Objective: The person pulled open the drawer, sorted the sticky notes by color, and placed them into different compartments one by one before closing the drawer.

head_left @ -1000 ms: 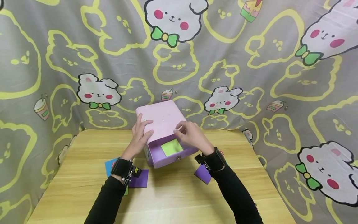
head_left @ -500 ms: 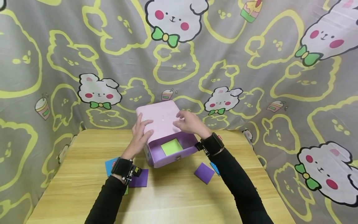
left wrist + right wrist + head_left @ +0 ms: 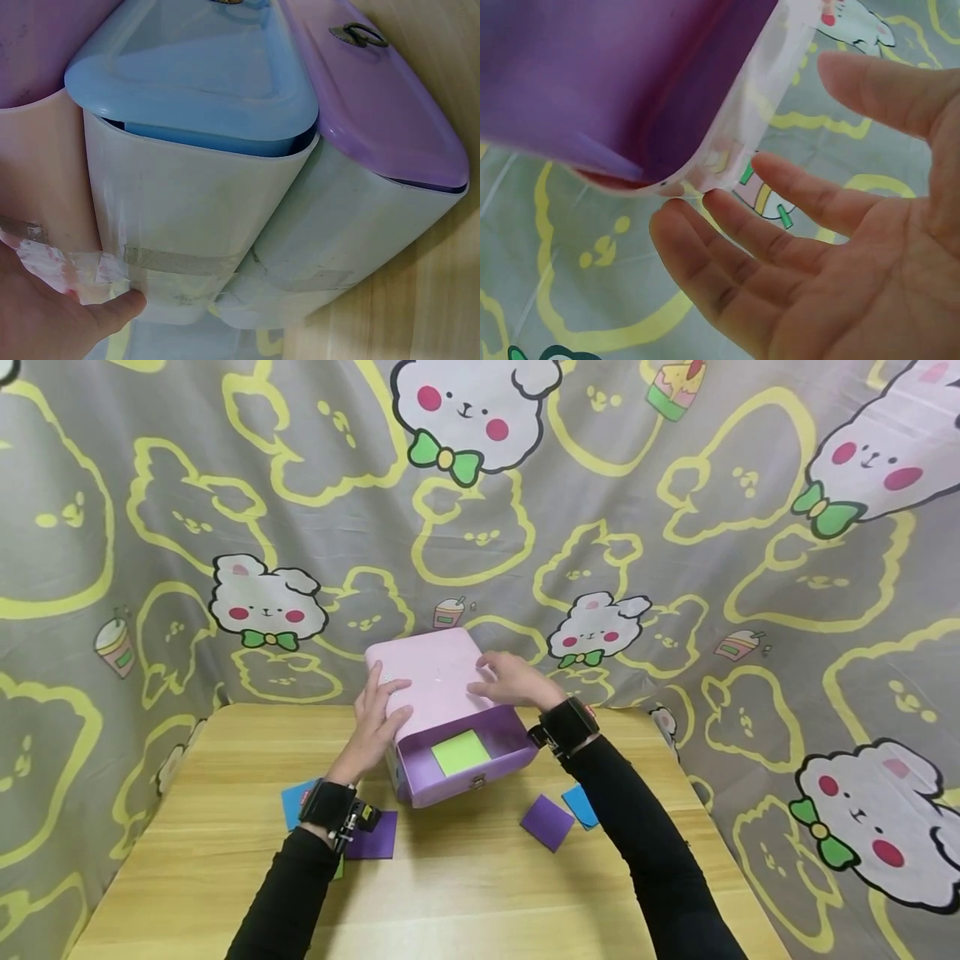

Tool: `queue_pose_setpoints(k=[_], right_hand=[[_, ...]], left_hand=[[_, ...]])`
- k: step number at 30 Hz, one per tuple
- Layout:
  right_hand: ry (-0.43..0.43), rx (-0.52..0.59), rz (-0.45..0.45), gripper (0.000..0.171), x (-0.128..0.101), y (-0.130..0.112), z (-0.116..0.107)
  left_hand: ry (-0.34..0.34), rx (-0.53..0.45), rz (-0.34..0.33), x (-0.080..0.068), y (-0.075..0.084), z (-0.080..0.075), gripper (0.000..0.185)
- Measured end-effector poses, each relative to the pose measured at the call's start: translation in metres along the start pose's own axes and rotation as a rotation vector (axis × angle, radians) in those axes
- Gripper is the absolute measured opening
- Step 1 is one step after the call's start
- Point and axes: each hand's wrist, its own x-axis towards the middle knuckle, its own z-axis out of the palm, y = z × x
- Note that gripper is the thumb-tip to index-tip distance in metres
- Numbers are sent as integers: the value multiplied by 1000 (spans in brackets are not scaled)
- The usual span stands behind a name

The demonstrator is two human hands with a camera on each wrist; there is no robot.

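A small chest of drawers with a pink top (image 3: 431,681) stands at the table's far side. Its purple drawer (image 3: 450,789) is pulled out, and a lime-green square (image 3: 461,753) lies inside. My left hand (image 3: 371,727) rests on the left part of the top. On the right, my right hand (image 3: 517,683) is at the casing's edge, holding nothing. The right wrist view shows its fingers loosely bent, fingertips (image 3: 714,196) at the casing rim. In the left wrist view, a blue drawer (image 3: 202,67) and another purple drawer (image 3: 382,97) have metal ring handles.
Purple squares (image 3: 547,823) lie on the wooden table (image 3: 450,902), one right and one left. A blue piece (image 3: 581,807) lies partly under the right forearm. Blue (image 3: 293,808) and green pieces (image 3: 340,867) show beside the left wrist. A patterned curtain (image 3: 480,602) surrounds the table.
My right hand has drawn up and back from over the drawer opening to the casing's right edge, uncovering the green square and the blue piece. My left hand has stayed put.
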Motion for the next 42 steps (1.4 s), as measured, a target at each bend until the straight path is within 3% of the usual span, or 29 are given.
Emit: queue_pose_setpoints(k=[11, 17, 21, 25, 34, 39, 42], right_hand=[[-139, -53, -18, 89, 18, 14, 0], [-264, 119, -12, 99, 26, 27, 2], [-381, 269, 43, 101, 28, 37, 6], [-423, 313, 76, 98, 26, 42, 10], [-433, 294, 63, 94, 16, 33, 12], [-433, 314, 84, 96, 22, 40, 15], [-431, 330, 98, 98, 23, 42, 15]], left_hand=[[-4, 2, -19, 0, 1, 0, 46], [0, 11, -7, 2, 1, -1, 46], [-4, 12, -16, 2, 2, -2, 46], [-24, 14, -31, -1, 2, -3, 46], [-44, 87, -63, -25, 13, -14, 52], [-9, 115, -98, -48, 19, -31, 54], [42, 189, -124, -67, 19, -44, 52]])
